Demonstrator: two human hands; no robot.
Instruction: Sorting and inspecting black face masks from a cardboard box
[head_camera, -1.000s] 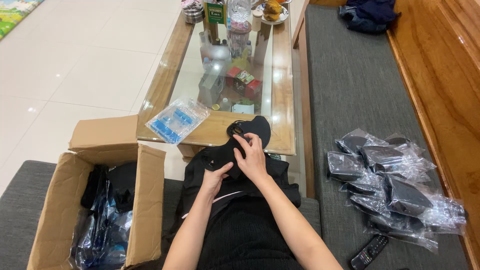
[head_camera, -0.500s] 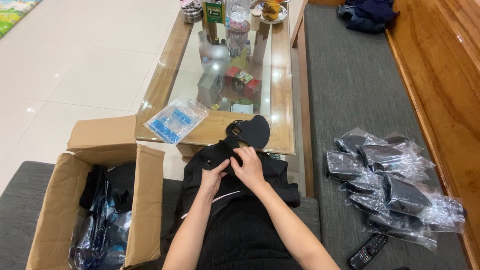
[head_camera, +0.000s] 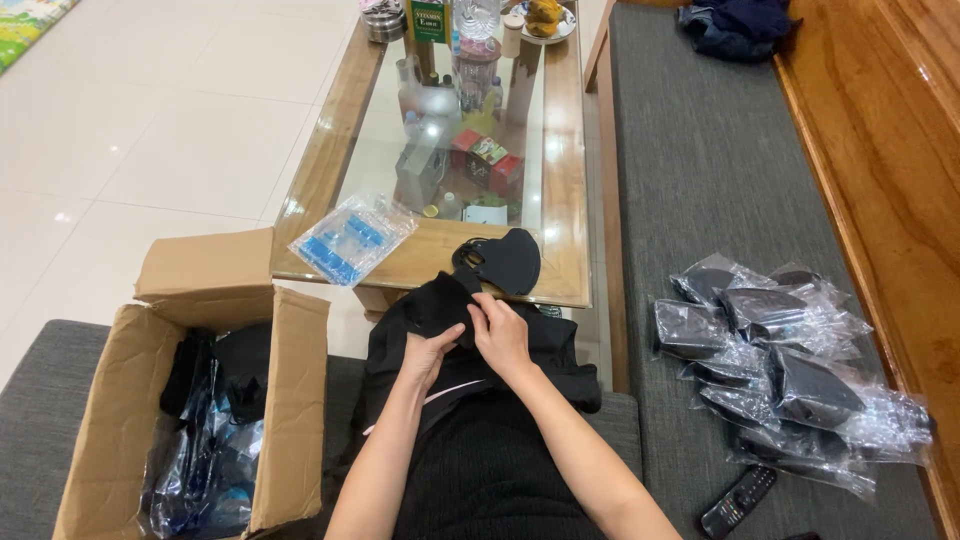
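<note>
**Black cloth pinched in both hands over the lap**

Cardboard formed the open box (head_camera: 200, 400) at far left, standing on a grey cushion and holding black items and crumpled clear plastic wrappers. Just right of its raised flap, a clear packet with blue pieces (head_camera: 350, 238) lay on the near corner of the glass-topped wooden worktop (head_camera: 565, 180). At centre the left hand (head_camera: 432, 352) and the right hand (head_camera: 500, 332) met on a black cloth piece (head_camera: 440, 300) bunched over the person's lap, below the near edge of the worktop. Each hand's grip was closed on a fold of that cloth, fingertips nearly touching. Just beyond the fingers, a black face mask (head_camera: 505, 260) rested on the worktop edge; whether it joined the held cloth could not be told. Farther right, on the grey bench cushion, sat a pile of black masks in clear bags (head_camera: 790, 370), with a dark remote control (head_camera: 737, 500) just in front of it.
</note>
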